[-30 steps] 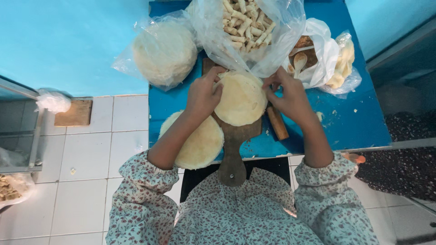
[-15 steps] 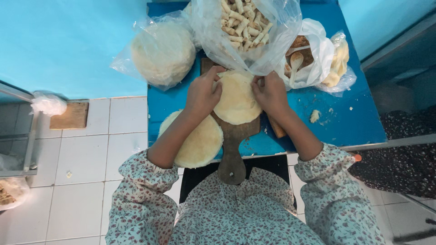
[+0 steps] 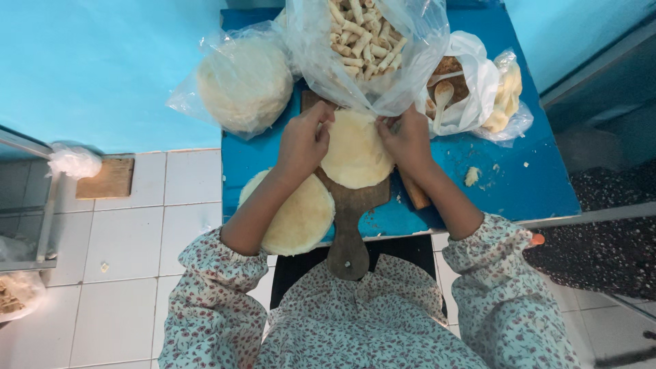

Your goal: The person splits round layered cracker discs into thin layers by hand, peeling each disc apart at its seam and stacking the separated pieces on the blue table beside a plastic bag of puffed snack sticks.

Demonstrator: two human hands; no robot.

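Dough round (image 3: 355,152), pale and thin, flat on wooden paddle board (image 3: 350,205) at centre of blue table (image 3: 519,184). Left hand (image 3: 303,142) at 9 o'clock of the round, fingers curled and pinching its upper edge. Right hand (image 3: 408,140) at 3 o'clock of the round, fingers likewise bent onto the far rim, pinching there; whether a fold is lifted between the fingertips, cannot tell. Board handle pointing to 6 o'clock, overhanging the table edge above a floral-print lap. Stack of flat rounds (image 3: 292,212) at 8 o'clock of the board, touching its side, partly under the left forearm. Clear bag of rolled sticks (image 3: 362,41) at 12 o'clock, its lower edge hanging just over the fingertips. Bagged stack of rounds (image 3: 244,82) at 10 o'clock, well apart from the board. White bag with brown filling and a spoon (image 3: 451,85) at 2 o'clock, with a small clear bag of yellowish pieces (image 3: 507,92) just beside it. Wooden stick (image 3: 414,191) beneath the right forearm at 4 o'clock. Crumb of dough (image 3: 471,176) on bare blue surface near 3 o'clock. White tiled floor (image 3: 137,225) at 8 o'clock beyond the table.
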